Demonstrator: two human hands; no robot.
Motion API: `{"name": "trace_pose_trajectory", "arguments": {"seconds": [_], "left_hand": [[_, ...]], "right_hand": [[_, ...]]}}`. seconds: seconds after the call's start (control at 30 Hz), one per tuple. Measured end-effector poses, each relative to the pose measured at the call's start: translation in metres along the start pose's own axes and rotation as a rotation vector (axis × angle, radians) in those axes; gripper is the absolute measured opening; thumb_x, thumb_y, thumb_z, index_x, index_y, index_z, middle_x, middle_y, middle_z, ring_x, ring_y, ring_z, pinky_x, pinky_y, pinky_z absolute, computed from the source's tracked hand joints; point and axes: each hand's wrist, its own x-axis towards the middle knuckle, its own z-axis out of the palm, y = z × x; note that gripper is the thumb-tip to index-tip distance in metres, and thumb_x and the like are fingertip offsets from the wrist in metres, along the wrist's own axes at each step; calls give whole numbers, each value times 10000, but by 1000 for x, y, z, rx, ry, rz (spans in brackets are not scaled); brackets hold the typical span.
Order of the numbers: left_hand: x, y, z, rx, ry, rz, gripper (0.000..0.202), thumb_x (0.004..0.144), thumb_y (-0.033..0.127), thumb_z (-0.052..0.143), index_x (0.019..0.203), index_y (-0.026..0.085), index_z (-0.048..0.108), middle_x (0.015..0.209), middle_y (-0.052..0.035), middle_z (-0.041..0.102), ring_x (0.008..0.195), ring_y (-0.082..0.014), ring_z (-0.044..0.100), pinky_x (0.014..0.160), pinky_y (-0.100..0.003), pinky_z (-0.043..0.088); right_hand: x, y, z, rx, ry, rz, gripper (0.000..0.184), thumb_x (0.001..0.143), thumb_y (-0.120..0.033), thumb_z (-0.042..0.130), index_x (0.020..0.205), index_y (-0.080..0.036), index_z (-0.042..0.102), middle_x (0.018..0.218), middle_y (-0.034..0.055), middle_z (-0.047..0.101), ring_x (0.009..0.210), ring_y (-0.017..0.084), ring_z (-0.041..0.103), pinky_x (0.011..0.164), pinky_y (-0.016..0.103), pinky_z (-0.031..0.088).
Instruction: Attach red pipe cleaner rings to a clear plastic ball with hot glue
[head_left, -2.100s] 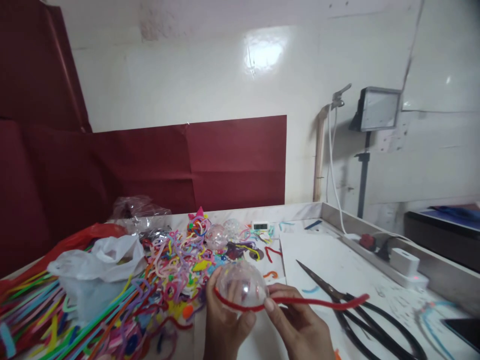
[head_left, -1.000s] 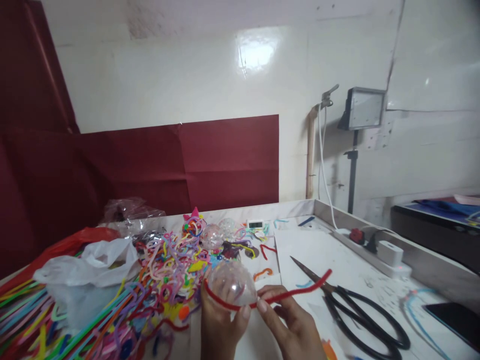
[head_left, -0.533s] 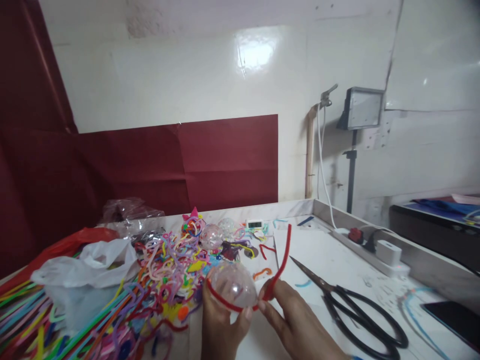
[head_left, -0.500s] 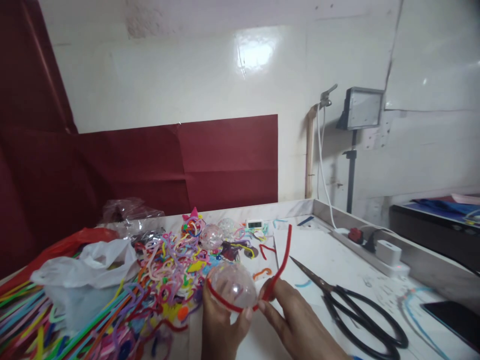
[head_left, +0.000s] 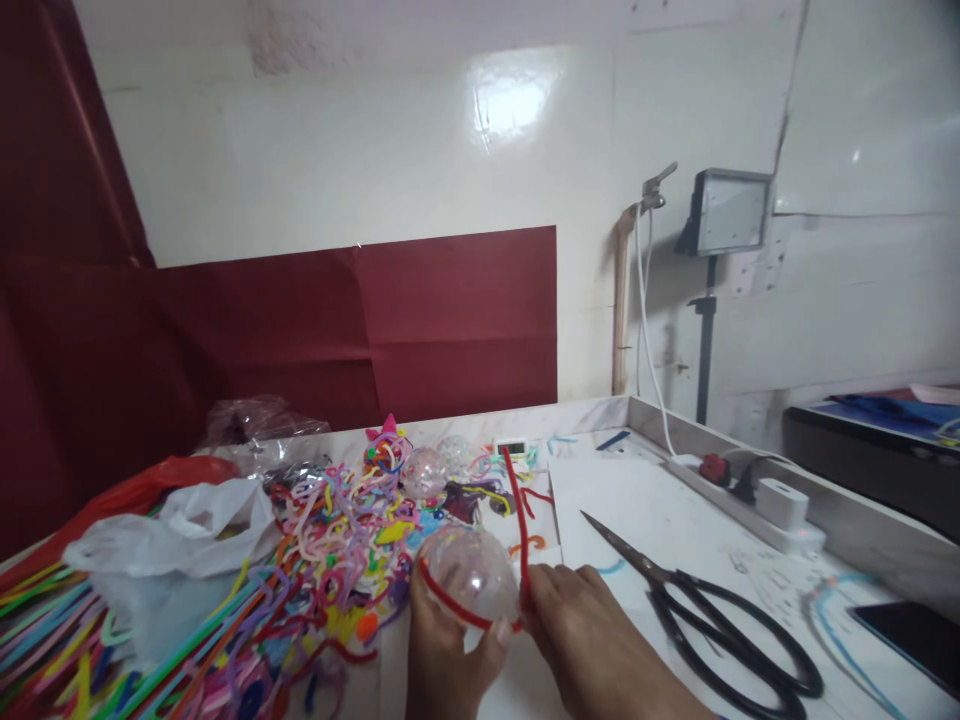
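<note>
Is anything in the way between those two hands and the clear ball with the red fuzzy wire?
Nothing visible. The left hand cups the clear ball directly; the right hand pinches the red fuzzy wire at the ball's right side. The scissors lie apart to the right, the heap of coloured wires to the left.

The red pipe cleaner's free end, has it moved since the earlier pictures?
Yes. The red pipe cleaner swung its free end left, off the scissors; it now stands beside the clear ball.
</note>
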Motion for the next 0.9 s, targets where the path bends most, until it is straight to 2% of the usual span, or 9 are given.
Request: {"name": "trace_pose_trajectory", "arguments": {"seconds": [0.1,0.27,0.37,0.5,0.6,0.7,0.8,0.9], "left_hand": [[1,2,0,-7,-25,-1,866,468,210,845,1238,240,450,1169,-157,658,1103,-380,638,877,-471,565],[2,1,-1,-10,-10,-32,841,485,209,843,1233,240,458,1161,-165,652,1079,-387,646,836,-477,578],[2,-1,0,3,-15,-13,798,489,249,839,1197,227,471,1156,-158,653,1082,-376,645,842,-452,580],[0,0,4,-10,12,-2,790,473,233,820,1170,220,449,1123,-147,660,1017,-349,675,795,-405,592],[-2,2,6,-36,64,-36,851,445,181,799,1198,226,405,1088,-135,670,980,-339,687,755,-382,597],[-5,4,7,-17,100,-91,909,436,157,776,1246,217,368,1097,-155,667,1027,-366,670,738,-383,602],[-8,5,8,-5,119,-130,940,443,160,759,1286,203,345,1136,-193,655,1107,-407,628,724,-396,607],[-8,7,8,13,113,-111,935,435,134,748,1277,214,350,1104,-182,676,1092,-401,639,710,-377,606]], "right_hand": [[-1,2,2,-5,34,-6,190,861,-54,488,951,-145,628,962,113,705,880,288,650,775,383,424],[0,9,9,85,119,34,134,929,-194,499,870,-168,616,877,95,709,822,280,657,716,356,419],[1,9,13,101,133,27,152,924,-140,482,849,-180,608,848,72,706,791,255,656,678,330,409],[0,7,17,-37,197,-32,284,769,45,474,860,-181,620,836,58,709,750,237,652,653,315,394],[0,7,20,-174,336,-114,324,690,51,483,858,-181,635,782,52,711,682,247,655,637,332,387],[0,8,22,-266,446,-169,302,656,34,491,799,-192,633,694,35,692,602,251,643,608,344,366],[0,8,24,-297,482,-180,298,616,29,496,748,-203,629,650,28,680,563,247,634,590,346,353],[0,8,23,-281,479,-188,305,615,29,505,748,-208,644,661,27,688,574,246,645,591,344,368]]}}
